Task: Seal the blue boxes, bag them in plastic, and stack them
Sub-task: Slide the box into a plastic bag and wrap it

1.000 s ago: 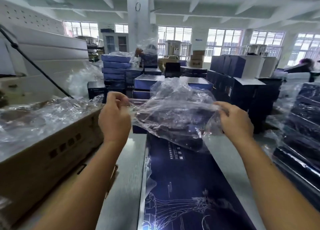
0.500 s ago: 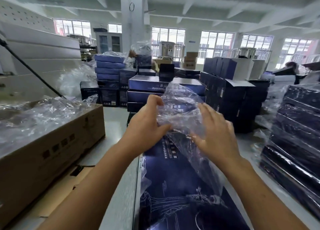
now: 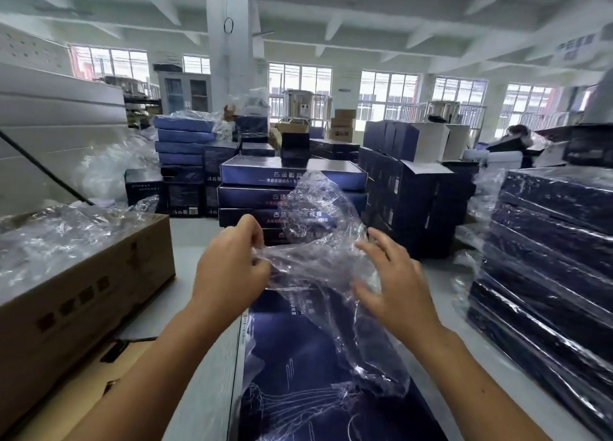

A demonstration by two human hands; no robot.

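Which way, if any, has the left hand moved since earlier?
Yes. The left hand, pinching the plastic bag, moved right, from left of the blue box's left edge to above it.

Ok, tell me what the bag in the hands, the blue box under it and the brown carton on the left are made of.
Bag: thin clear plastic film, glossy; it crinkles, glints, and what lies behind shows through.
Blue box: probably printed cardboard, smooth sheen; flat stiff top with line art.
Brown carton: looks like corrugated cardboard, matte; plain brown face, folded flap.
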